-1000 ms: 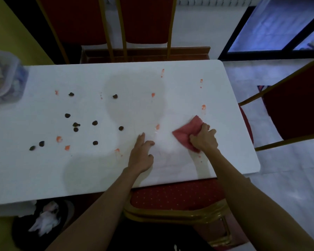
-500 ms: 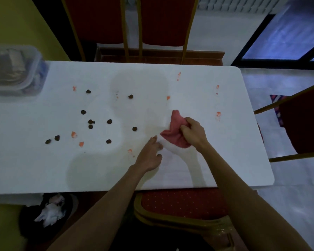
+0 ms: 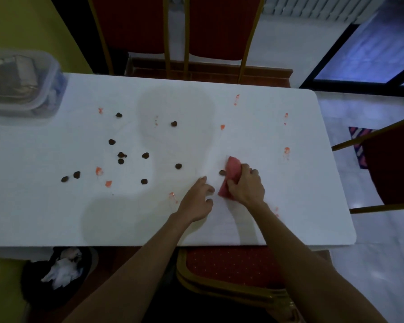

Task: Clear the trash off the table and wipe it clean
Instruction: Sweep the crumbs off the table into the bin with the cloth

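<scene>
White table (image 3: 289, 206) bears right hand (image 3: 246, 186) clutching pink cloth (image 3: 233, 167); left hand (image 3: 196, 201) rests beside it, loosely open.

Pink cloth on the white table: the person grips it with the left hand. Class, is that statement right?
No. The head view shows the right hand gripping the crumpled pink cloth on the white table; the left hand rests beside it, holding nothing.

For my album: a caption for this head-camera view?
Right hand grips a pink cloth on the white table, left hand beside it, among dark crumbs and orange smears.
</scene>
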Demonstrator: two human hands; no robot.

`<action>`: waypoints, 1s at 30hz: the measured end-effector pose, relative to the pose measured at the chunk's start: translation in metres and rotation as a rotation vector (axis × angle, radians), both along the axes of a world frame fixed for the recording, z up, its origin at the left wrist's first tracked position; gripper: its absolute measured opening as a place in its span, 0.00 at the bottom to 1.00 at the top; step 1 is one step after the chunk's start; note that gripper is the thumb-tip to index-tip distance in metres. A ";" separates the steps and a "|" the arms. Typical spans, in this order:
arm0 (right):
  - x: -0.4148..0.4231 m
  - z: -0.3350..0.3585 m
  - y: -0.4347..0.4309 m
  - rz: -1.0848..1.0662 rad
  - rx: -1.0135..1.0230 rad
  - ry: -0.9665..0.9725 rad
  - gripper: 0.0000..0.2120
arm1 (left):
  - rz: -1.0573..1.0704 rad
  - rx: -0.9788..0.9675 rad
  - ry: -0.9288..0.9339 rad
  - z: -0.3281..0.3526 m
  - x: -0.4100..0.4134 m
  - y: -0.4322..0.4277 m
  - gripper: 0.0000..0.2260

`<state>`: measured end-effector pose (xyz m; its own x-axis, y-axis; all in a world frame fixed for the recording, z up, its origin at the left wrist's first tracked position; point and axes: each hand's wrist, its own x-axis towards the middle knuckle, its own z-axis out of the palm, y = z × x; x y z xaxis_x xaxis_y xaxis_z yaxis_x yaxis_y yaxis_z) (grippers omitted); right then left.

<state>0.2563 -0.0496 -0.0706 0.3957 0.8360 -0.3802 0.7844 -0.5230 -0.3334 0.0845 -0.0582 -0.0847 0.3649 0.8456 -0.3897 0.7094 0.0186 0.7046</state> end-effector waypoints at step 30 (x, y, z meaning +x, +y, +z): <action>-0.163 0.007 0.078 0.505 0.106 0.205 0.20 | 1.139 0.291 0.384 -0.040 -0.200 -0.015 0.27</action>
<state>0.0931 0.0286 -0.0636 -0.1372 0.9405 -0.3110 0.8424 -0.0543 -0.5361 -0.1155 -0.0730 -0.1243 -0.7324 0.6788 -0.0533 0.5528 0.6385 0.5355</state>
